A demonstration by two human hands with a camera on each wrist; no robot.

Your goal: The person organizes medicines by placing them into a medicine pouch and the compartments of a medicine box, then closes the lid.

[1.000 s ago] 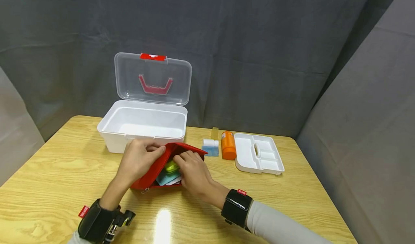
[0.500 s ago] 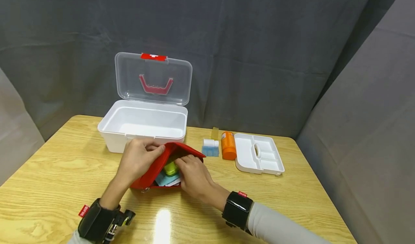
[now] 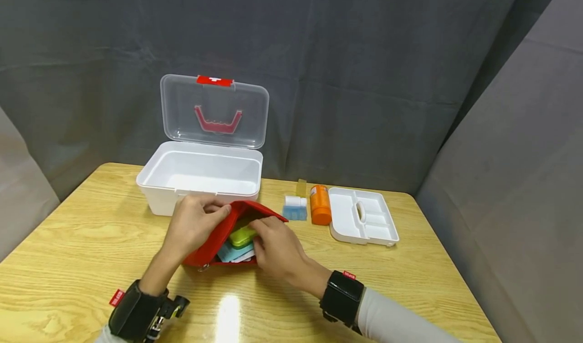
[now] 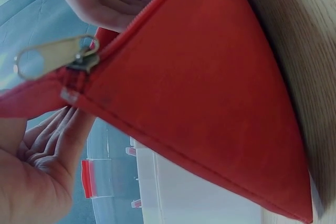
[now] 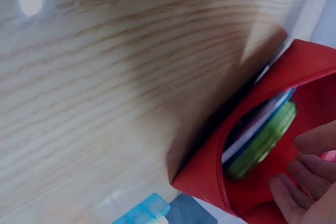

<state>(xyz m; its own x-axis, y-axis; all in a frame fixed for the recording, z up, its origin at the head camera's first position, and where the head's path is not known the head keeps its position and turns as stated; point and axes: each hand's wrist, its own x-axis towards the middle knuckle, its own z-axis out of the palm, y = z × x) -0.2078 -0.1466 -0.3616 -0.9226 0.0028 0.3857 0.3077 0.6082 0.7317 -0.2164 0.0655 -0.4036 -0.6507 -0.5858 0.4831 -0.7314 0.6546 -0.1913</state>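
1 left grip [image 3: 193,225] pinches the red pouch [image 3: 210,248], partly hiding white box [image 3: 160,199]; right grip [image 3: 279,247] unclear.

We can read one sign: a white cross [image 3: 214,79] on the red latch [image 3: 225,82] of the clear lid [image 3: 215,97]. The red wristband tags' [image 3: 116,298] lettering is too small for us.

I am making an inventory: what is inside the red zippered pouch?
A glossy green rounded item lies over flat light-blue and white pieces. The pouch and right hand cover anything deeper.
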